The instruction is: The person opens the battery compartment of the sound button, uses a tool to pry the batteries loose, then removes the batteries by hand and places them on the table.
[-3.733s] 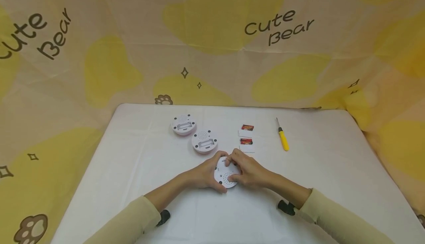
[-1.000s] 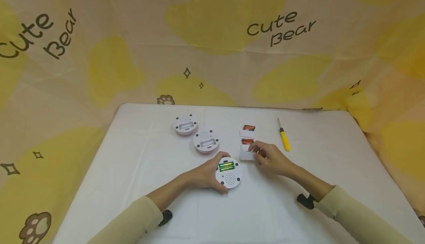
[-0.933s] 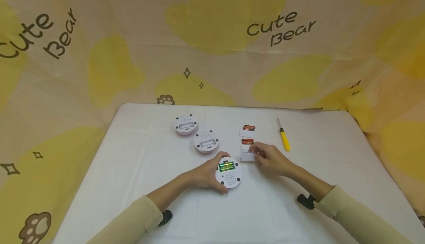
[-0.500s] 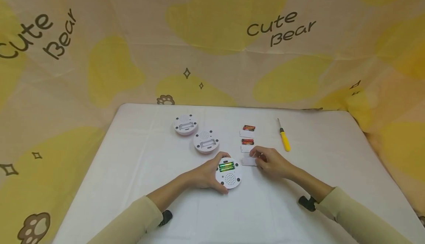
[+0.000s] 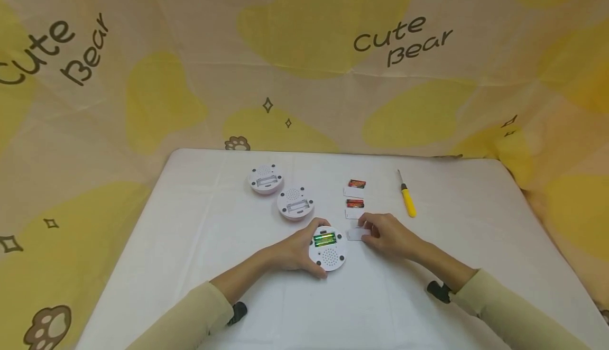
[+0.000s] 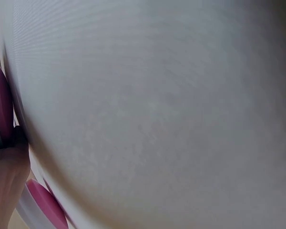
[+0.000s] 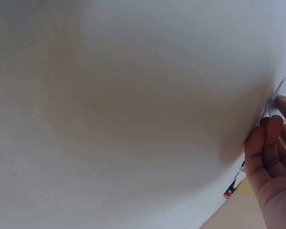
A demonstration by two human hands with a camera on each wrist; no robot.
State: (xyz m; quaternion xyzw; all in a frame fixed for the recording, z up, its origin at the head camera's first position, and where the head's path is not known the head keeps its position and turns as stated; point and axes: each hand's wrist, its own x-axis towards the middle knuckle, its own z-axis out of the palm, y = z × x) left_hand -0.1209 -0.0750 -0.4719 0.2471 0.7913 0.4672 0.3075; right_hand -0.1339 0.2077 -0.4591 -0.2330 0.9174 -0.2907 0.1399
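My left hand (image 5: 296,249) grips the left side of a round white device (image 5: 330,258), its underside turned up. Two green batteries (image 5: 325,239) lie in its open compartment. In the left wrist view, the left hand (image 6: 9,174) is beside the pink side (image 6: 3,107) of a device. Just right of the held device, my right hand (image 5: 389,235) pinches the right end of a small white battery cover (image 5: 354,235), low over the table. The right wrist view shows the right hand (image 7: 275,164) with curled fingers and the thumb near the cover's edge.
Two similar devices, one near (image 5: 295,203) and one farther back (image 5: 265,178), lie with bare battery slots. Red batteries sit in a near group (image 5: 354,203) and a far group (image 5: 357,183), by white covers (image 5: 353,192). A yellow-handled screwdriver (image 5: 407,203) lies right.
Since the oldest frame, my right hand has left the device, its green batteries are exposed, and a third cover has appeared. Over the last second, hand and cover shifted slightly toward me.
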